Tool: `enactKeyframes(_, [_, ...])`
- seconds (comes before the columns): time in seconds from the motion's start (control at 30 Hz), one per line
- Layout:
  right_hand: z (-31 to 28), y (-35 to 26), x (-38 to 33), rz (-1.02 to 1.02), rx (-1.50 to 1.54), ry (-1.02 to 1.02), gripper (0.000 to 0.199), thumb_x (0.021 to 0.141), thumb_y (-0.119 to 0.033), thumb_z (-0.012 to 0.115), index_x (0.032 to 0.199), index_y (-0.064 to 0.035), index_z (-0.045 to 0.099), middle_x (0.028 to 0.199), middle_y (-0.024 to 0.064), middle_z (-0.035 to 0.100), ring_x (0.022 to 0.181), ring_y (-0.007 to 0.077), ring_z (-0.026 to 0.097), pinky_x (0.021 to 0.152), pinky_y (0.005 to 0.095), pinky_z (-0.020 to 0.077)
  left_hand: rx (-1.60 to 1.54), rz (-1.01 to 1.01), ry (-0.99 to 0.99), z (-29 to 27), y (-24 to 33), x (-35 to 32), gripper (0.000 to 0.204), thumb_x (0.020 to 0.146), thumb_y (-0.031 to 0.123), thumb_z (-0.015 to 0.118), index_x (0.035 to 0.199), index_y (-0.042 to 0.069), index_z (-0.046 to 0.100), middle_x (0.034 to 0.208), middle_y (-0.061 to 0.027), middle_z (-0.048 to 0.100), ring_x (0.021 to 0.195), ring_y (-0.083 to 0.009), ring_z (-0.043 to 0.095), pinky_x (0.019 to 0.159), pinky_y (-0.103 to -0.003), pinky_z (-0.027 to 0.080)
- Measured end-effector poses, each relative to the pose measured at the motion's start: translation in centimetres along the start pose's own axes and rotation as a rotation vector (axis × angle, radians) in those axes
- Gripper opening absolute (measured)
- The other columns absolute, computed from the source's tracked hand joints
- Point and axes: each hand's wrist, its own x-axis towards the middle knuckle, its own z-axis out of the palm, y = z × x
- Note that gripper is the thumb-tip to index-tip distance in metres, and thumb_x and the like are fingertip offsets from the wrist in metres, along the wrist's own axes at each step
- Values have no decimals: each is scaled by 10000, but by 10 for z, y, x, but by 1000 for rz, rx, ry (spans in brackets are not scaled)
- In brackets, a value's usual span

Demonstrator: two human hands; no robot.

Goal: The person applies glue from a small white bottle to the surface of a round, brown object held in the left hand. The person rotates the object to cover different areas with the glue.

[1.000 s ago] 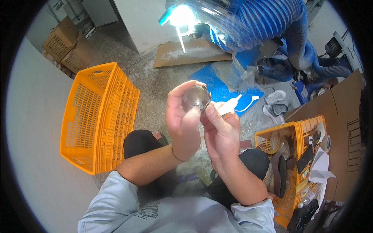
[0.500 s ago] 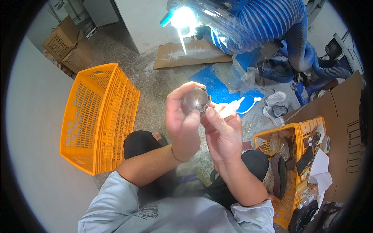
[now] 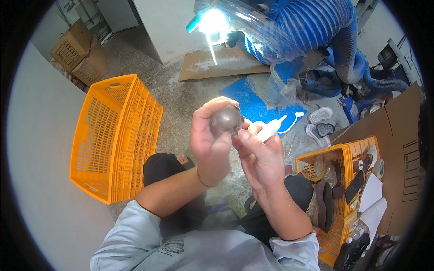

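My left hand holds up a small round dark-brown metal piece between thumb and fingers, at the middle of the view. My right hand grips a white tube with a pointed nozzle and presses against the right side of the round piece. The tube's tip points up and to the right, away from the piece. Both forearms rise from grey sleeves at the lower edge, above my dark-trousered knees.
An orange slatted crate stands on the gritty concrete floor at left. A second orange crate with sanding belts and tools sits at right, beside cardboard. Blue ribbed hoses, a bright lamp and a blue mat lie ahead.
Both hands stay raised together with the round piece; the right hand has shifted slightly against it and the tube's nozzle shows more clearly.
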Motion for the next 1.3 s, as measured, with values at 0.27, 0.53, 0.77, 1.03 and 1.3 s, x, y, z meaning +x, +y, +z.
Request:
enactKeyframes(0.27, [-3,1,0,-4,13,-55,211,872,33,646,711,-55,542,1267,189,639,1031,150,606,882,302,485,33,118,-110,-8,-6,2,623,657,-211,361,1231,-30,522,1265,-169,557,1036,-207,635,943,-344,540])
enactKeyframes(0.53, [-14,13,5,-45,-30,-56,143,850,-3,729,791,-35,603,1291,192,626,1096,181,604,936,355,488,-46,43,-83,-8,0,3,598,681,-234,348,1215,-36,529,1233,-158,572,983,-221,678,929,-342,544])
enactKeyframes(0.77, [-14,15,7,-69,-52,-79,130,855,-3,733,798,-32,620,1287,203,643,1068,184,621,921,345,491,-44,40,-76,-10,1,3,575,698,-237,371,1212,-33,530,1231,-157,576,993,-219,679,931,-339,547])
enactKeyframes(1.03, [-11,9,4,-50,-53,-95,110,857,35,675,804,-24,599,1313,199,639,998,135,609,864,291,490,-37,116,-158,-14,-3,4,612,675,-229,389,1241,-30,510,1269,-189,553,1049,-232,656,957,-354,543])
enactKeyframes(1.3, [-10,10,1,-78,-36,-97,128,861,36,660,791,-32,576,1331,185,630,1016,126,601,861,291,489,-63,115,-194,-14,-4,3,645,647,-206,354,1251,-32,499,1284,-206,534,1071,-245,643,979,-382,538])
